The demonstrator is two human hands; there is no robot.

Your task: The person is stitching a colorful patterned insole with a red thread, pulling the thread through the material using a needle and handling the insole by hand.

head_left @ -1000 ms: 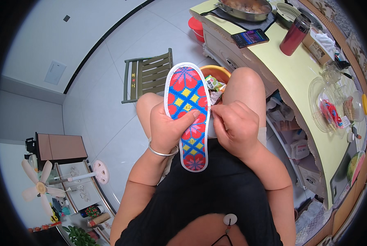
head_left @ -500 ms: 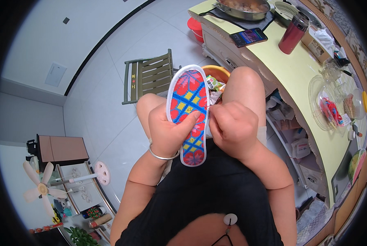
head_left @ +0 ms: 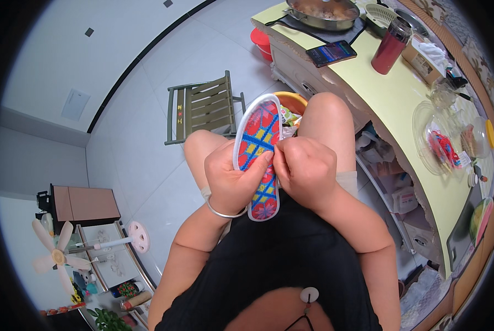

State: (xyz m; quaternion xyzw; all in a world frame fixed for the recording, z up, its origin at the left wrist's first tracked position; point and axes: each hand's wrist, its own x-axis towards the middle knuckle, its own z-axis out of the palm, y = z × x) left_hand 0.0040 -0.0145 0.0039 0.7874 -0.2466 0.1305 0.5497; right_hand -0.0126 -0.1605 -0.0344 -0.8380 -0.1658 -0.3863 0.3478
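Note:
An embroidered shoe insole [head_left: 264, 118], red, blue and yellow with a white border, is held upright above my lap. My left hand [head_left: 233, 172] grips its left side, thumb pressed flat across the patterned face and fingers behind it. At the insole's right edge, my right hand [head_left: 305, 170] is closed in a pinch, knuckles up. Whatever the right fingertips hold is too small or hidden to make out. The insole's back and my left fingertips are out of sight.
A slatted folding stool [head_left: 203, 107] and a yellow bin [head_left: 294, 101] stand beyond my knees. On the curved table to the right are a phone [head_left: 331, 53], a red flask [head_left: 391, 47], a pan [head_left: 327, 22] and a plastic container [head_left: 432, 118] with red thread.
The insole has turned slightly, its right side angled away, and its top has shifted right. My right hand has moved a little left, closer against the insole's edge. My left hand keeps its grip.

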